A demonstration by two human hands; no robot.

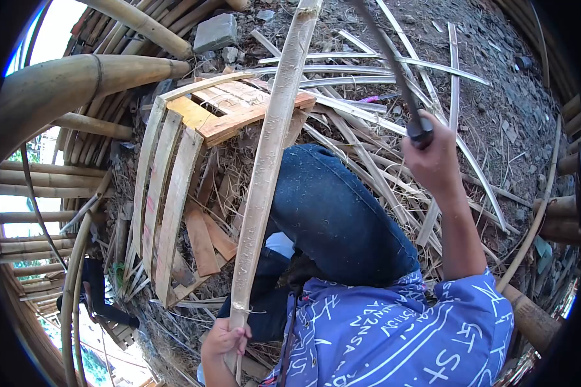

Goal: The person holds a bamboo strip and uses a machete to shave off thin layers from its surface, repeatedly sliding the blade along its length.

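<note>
A long, pale split bamboo strip point(269, 161) runs from the lower middle up past the top edge, crossing in front of a low wooden stand point(265, 122). My left hand point(224, 338) is closed around the strip's near end, just below a node. My right hand point(436, 158), raised at the right, is wrapped around the handle of a machete point(399, 74). Its dark blade points up and away, apart from the strip. My bent knee point(332, 213) in jeans lies between the two hands.
Several split strips point(374, 68) and shavings point(394, 187) litter the dirt ground. Curved slats point(171, 213) lean on the stand's left side. Thick bamboo poles point(58, 97) crowd the left, with a concrete block point(215, 32) at the back. Another person's dark-clothed leg point(100, 293) shows lower left.
</note>
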